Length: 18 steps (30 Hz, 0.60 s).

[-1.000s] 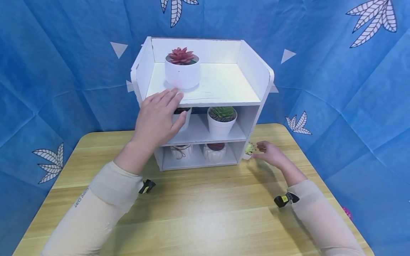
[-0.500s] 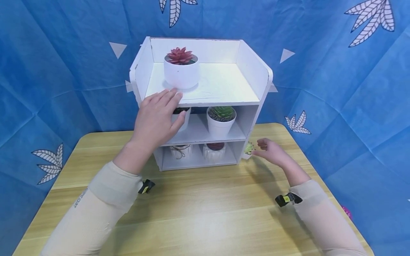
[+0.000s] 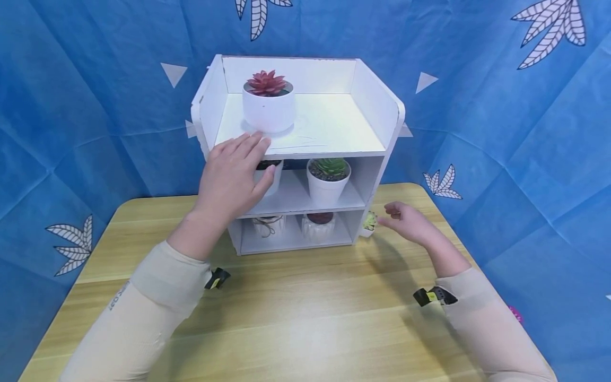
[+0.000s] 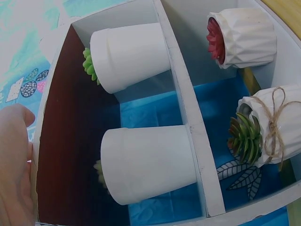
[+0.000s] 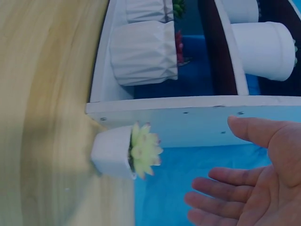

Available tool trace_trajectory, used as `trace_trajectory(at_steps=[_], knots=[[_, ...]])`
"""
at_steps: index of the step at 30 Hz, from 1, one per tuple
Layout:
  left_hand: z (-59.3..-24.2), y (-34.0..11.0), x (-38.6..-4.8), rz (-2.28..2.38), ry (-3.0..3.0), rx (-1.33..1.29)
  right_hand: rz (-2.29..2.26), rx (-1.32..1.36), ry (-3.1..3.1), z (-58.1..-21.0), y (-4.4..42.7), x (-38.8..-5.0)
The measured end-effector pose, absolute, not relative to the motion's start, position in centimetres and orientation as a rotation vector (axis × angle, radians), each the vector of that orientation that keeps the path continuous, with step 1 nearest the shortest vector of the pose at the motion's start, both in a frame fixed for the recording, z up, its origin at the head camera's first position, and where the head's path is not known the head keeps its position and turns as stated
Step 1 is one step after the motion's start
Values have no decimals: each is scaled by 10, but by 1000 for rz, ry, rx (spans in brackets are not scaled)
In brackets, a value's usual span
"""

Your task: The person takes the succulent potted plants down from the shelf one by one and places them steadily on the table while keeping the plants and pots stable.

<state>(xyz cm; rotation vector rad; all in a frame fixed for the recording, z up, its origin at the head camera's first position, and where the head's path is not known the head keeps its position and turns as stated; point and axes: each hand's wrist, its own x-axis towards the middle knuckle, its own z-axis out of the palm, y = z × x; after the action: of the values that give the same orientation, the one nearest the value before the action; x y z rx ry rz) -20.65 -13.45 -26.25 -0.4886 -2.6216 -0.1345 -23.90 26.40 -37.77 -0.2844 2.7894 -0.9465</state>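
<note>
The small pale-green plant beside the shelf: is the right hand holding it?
No, the right wrist view shows a clear gap between the right hand and the small pale-green plant.

Only illegible dark lettering (image 3: 119, 296), on the left sleeve (image 3: 159, 300)

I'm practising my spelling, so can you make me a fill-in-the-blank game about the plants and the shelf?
1. The shelf has ____ levels.
2. On its top level, the plant is coloured ____.
3. On its middle level there are ____ pots.
4. In the head view, the small pot stands on the table, to the ____ of the shelf.

Missing words: three; red; two; right.
</note>
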Motion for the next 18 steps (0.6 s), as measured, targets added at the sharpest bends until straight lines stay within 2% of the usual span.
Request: trace_trajectory(at_steps=[18], knots=[[-263, -135, -207, -136, -2617, -494, -817, -309, 2841, -335, 258, -223]])
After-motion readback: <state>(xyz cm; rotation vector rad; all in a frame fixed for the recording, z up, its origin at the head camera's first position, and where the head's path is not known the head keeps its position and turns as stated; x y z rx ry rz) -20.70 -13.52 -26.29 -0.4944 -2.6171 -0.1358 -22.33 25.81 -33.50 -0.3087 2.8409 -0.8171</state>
